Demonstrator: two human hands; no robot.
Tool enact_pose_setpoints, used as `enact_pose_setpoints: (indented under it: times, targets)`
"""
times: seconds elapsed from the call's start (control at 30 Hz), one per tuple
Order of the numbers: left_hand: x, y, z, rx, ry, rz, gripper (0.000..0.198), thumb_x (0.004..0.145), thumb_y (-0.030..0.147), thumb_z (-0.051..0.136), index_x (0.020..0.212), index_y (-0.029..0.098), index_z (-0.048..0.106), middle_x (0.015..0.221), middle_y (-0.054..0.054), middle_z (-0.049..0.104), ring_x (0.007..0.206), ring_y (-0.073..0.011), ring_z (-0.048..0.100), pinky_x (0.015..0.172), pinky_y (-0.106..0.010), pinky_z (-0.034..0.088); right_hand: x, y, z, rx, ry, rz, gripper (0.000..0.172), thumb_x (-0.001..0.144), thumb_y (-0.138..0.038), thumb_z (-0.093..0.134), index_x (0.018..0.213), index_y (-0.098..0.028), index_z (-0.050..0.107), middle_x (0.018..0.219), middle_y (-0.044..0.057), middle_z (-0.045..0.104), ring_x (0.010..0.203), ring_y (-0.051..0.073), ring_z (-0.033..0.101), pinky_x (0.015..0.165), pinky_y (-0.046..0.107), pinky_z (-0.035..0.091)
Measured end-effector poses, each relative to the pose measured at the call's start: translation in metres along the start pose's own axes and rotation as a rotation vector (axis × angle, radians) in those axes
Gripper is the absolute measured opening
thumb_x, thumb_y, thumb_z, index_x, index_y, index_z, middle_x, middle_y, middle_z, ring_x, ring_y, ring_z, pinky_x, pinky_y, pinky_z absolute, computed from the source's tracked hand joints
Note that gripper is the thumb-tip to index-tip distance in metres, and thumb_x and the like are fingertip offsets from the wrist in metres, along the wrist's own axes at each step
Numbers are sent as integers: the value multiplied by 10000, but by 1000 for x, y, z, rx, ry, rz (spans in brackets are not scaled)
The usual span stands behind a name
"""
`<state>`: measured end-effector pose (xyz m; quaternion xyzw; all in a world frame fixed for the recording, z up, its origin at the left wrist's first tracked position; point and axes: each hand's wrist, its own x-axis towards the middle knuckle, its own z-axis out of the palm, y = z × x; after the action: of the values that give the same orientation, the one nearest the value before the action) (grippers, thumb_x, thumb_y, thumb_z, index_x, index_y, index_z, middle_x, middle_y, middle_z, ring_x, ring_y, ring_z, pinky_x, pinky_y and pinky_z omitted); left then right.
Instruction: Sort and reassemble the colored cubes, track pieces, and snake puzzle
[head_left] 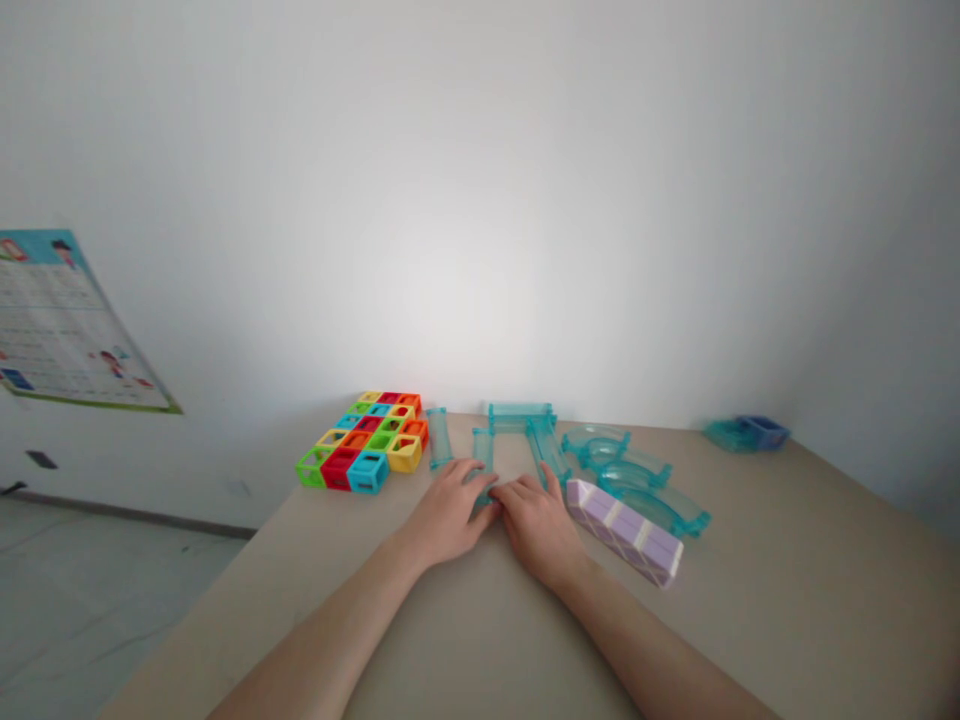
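My left hand (448, 510) is over the near part of the table, its fingers curled onto a clear teal track piece (482, 490). From the other side my right hand (541, 525) meets it, fingertips closed on the same piece; my fingers cover much of it. Just beyond lies a straight teal track piece (482, 448), and whether it touches the held one I cannot tell. Another straight piece (438, 438) rests to the left. A long piece (546, 445) slants behind my right hand, near a crosswise piece (520, 415) by the wall.
Rows of colourful open cubes (356, 440) stand at the left. Curved teal track pieces (637, 475) lie to the right, behind a purple-and-white block (626, 530). A blue tray-like thing (763, 432) sits at the far right. A wall (480, 200) bounds the table (787, 600) at the back.
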<state>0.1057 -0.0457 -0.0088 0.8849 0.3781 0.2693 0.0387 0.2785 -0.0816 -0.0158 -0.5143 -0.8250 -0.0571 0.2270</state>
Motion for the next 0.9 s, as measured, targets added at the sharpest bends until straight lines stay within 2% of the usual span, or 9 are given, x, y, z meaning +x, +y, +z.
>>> enact_pose_setpoints:
  times: [0.1, 0.2, 0.3, 0.37, 0.5, 0.57, 0.63, 0.73, 0.9]
  targets:
    - [-1, -6, 4, 70, -58, -116, 543, 874, 475, 529, 1322, 168, 527, 1299, -168, 523, 1234, -313, 481, 1051, -460, 401, 0, 0, -1, 14, 6, 13, 236, 898, -99, 491, 1011, -238, 644, 940, 20, 703, 987, 205, 576, 1103, 537, 162]
    - [0, -15, 5, 100, -63, -203, 621, 841, 526, 556, 1342, 163, 501, 1252, -168, 543, 1189, -316, 511, 1026, -463, 417, 1, 0, -4, -20, 85, 67, 238, 878, -120, 513, 1016, -247, 659, 1050, 43, 672, 1064, 226, 539, 1095, 517, 205]
    - [0, -18, 2, 107, -33, -207, 603, 819, 503, 597, 1326, 186, 517, 1261, -158, 534, 1202, -306, 499, 1023, -451, 421, 2, 2, -7, -119, 195, 198, 277, 838, -121, 540, 1062, -225, 667, 1181, 98, 611, 1141, 274, 486, 1070, 503, 257]
    - [0, -19, -1, 104, -21, -160, 549, 825, 473, 601, 1306, 217, 541, 1312, -148, 505, 1246, -301, 464, 1046, -451, 399, 1, 4, -8, -205, 226, 285, 317, 814, -129, 556, 1107, -193, 658, 1224, 145, 579, 1157, 313, 468, 1055, 525, 267]
    - [1, -22, -1, 140, -9, -128, 435, 828, 442, 615, 1232, 279, 608, 1402, -116, 469, 1372, -364, 301, 1102, -547, 284, -2, 8, -7, -313, 195, 390, 365, 803, -146, 555, 1161, -147, 630, 1220, 211, 568, 1145, 370, 478, 1032, 607, 232]
    - [2, -26, -1, 155, 1, -147, 418, 823, 452, 623, 1206, 284, 621, 1422, -101, 467, 1407, -393, 221, 1110, -598, 227, -3, 9, -6, -323, 182, 403, 364, 808, -140, 540, 1161, -152, 629, 1184, 209, 586, 1116, 373, 500, 1026, 620, 219]
    - [3, -31, -1, 156, -7, -142, 403, 831, 452, 615, 1189, 267, 621, 1424, -95, 475, 1423, -387, 187, 1118, -606, 204, -4, 10, -5, -319, 182, 399, 359, 816, -131, 522, 1158, -160, 628, 1144, 196, 605, 1087, 367, 517, 1023, 625, 211]
    - [3, -37, -2, 168, -6, -141, 349, 862, 363, 584, 1175, 211, 618, 1395, -113, 505, 1426, -357, 204, 1132, -560, 229, -4, 11, -6, -312, 180, 404, 349, 826, -111, 499, 1141, -174, 635, 1098, 178, 626, 1061, 355, 532, 1017, 613, 220]
    - [3, -45, 0, 133, 22, -157, 287, 899, 239, 502, 1148, 176, 630, 1284, -129, 575, 1346, -296, 379, 1131, -483, 301, -3, 15, -8, -309, 159, 398, 334, 860, -98, 469, 1119, -204, 651, 1037, 152, 637, 993, 327, 555, 975, 541, 289]
